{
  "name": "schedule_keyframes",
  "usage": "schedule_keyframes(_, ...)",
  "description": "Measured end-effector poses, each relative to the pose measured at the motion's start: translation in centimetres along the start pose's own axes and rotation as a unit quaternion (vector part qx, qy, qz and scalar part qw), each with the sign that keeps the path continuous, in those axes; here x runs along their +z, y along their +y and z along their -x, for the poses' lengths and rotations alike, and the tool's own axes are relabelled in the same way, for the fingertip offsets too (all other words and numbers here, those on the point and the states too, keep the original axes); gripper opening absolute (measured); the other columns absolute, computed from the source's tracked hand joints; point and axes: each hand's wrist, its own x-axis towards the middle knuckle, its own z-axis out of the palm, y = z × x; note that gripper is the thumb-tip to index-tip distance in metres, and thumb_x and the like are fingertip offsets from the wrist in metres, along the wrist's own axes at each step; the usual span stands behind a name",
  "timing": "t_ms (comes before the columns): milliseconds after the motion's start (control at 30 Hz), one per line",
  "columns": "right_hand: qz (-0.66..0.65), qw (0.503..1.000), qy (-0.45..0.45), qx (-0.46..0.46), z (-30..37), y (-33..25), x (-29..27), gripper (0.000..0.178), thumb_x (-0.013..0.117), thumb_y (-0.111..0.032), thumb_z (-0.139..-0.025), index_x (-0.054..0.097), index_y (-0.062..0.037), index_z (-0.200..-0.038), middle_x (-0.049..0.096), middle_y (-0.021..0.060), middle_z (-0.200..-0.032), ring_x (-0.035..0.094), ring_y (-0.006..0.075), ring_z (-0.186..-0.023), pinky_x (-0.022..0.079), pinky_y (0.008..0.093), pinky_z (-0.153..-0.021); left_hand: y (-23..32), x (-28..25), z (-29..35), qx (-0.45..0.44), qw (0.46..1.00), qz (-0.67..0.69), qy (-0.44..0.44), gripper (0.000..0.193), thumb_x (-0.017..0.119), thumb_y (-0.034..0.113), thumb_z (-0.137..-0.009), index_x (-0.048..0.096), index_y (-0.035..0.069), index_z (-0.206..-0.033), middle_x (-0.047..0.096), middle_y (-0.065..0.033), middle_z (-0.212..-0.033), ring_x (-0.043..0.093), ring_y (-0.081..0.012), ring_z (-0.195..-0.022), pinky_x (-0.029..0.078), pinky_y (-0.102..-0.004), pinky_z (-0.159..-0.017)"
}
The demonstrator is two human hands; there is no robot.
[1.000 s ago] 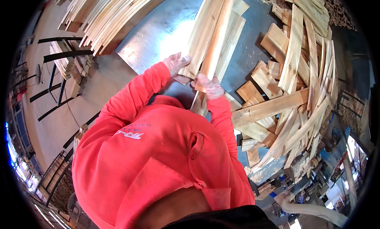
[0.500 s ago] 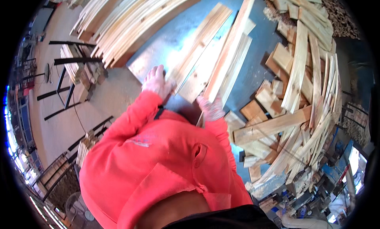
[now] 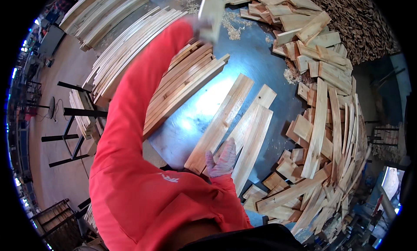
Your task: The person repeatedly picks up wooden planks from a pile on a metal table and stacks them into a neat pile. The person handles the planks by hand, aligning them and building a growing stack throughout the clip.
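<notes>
My left hand (image 3: 200,29), gloved and smeared by motion, is stretched far forward at the near end of a pale wooden board (image 3: 214,9). Its fingers appear to be closed on that board, which runs out of view at the top. My right hand (image 3: 223,160), in a pale glove with fingers spread, rests on the near part of the middle plank (image 3: 257,104). To its left lies another plank (image 3: 221,121), and to its right a third plank (image 3: 254,144). These three lie side by side on the shiny blue-grey tabletop (image 3: 182,127).
Stacked long boards (image 3: 180,88) stand left of the planks, partly behind my left arm. A jumbled heap of offcuts (image 3: 304,131) covers the right side. Wood shavings (image 3: 234,27) lie on the far tabletop. Black metal bars (image 3: 84,112) jut out at the left.
My left hand has swung far forward, with a board at it. The long board by my right hand is gone from there. My right hand now lies spread on the planks; the view has shifted.
</notes>
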Motion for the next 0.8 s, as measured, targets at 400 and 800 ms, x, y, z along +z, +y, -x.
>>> schedule_keyframes(400, 0.155, 0.938, -0.193, 0.243, -3.3, -2.3, 5.3, 0.103, 0.075, -0.05, -0.067, 0.027, -0.0032, -0.145, 0.033, 0.0276, -0.144, 0.029, 0.0471, -0.134, 0.015, 0.0621, -0.111, -11.9, 9.2, 20.5, 0.106, 0.97, -0.21, -0.057, 0.053, 0.066, 0.033, -0.086, 0.053, 0.002, -0.128, 0.063, -0.0176, -0.115, 0.061, -0.0278, -0.108, 0.046, -0.0355, -0.097)
schedule_keyframes(800, 0.246, 0.882, -0.084, 0.392, 7.7, 5.1, -4.3, 0.1, 0.077, -0.045, -0.067, 0.029, -0.0049, -0.145, 0.041, 0.0284, -0.138, 0.04, 0.0436, -0.128, 0.036, 0.0454, -0.106, -24.5, 17.6, 28.3, -0.002, 0.823, -0.568, 0.019, 0.097, 0.073, 0.041, -0.073, 0.021, 0.005, -0.146, 0.027, -0.0221, -0.15, 0.032, -0.0373, -0.135, 0.036, -0.0477, -0.104)
